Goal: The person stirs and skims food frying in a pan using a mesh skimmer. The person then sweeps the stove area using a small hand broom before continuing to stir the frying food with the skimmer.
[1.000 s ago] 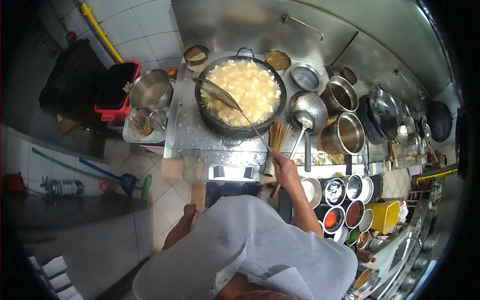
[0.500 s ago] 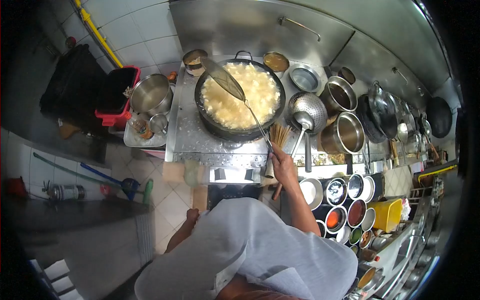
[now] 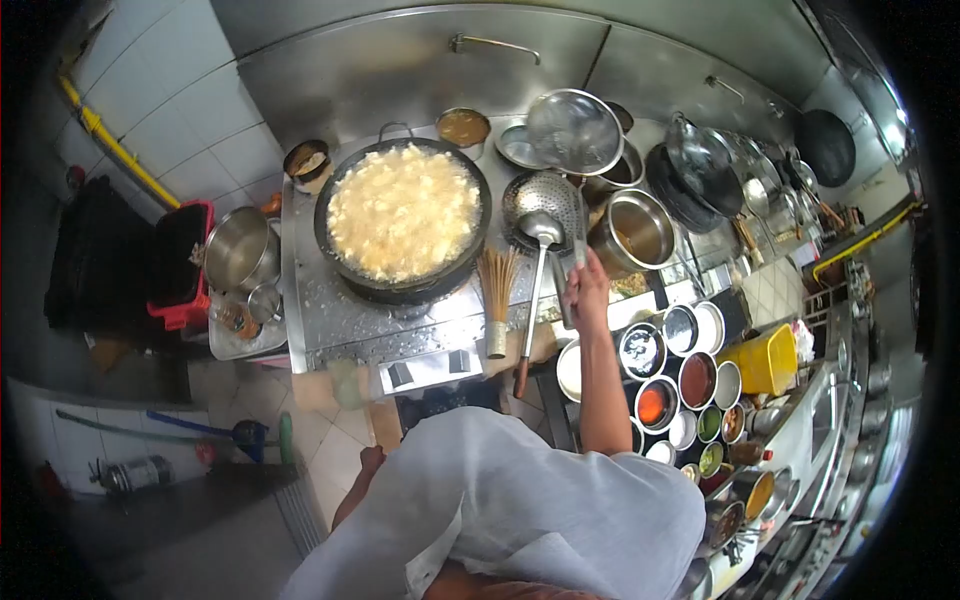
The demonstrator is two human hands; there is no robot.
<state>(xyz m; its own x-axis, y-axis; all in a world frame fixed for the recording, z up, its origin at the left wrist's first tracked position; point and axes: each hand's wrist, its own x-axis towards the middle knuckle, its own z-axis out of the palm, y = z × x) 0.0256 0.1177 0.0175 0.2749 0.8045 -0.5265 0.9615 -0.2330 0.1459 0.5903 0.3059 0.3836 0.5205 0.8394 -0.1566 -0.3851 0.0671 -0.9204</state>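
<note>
My right hand [image 3: 588,290] is closed around the handle of a round mesh skimmer [image 3: 575,130], held up over the pots at the back of the stove. To the left, a big black wok [image 3: 326,225] is full of pale pieces frying in bubbling oil [image 3: 405,210]. A perforated ladle [image 3: 525,205] lies just left of my right hand, with a solid ladle [image 3: 542,228] resting over it. Near them is a bamboo brush [image 3: 497,290]. My left hand [image 3: 372,460] hangs low beside my apron, fingers curled, nothing visible in it.
Steel pots [image 3: 640,230] stand right of the skimmer. Several round containers of sauces and seasonings [image 3: 652,402] crowd the right side, beside a yellow bin [image 3: 765,362]. A steel pot [image 3: 242,250] and a red-rimmed bin [image 3: 182,265] stand at the left. A tap [image 3: 495,46] juts from the back wall.
My right hand has swung the skimmer rightward from above the wok to over the pots. The view has turned to the right. My left hand stays low by my body.
</note>
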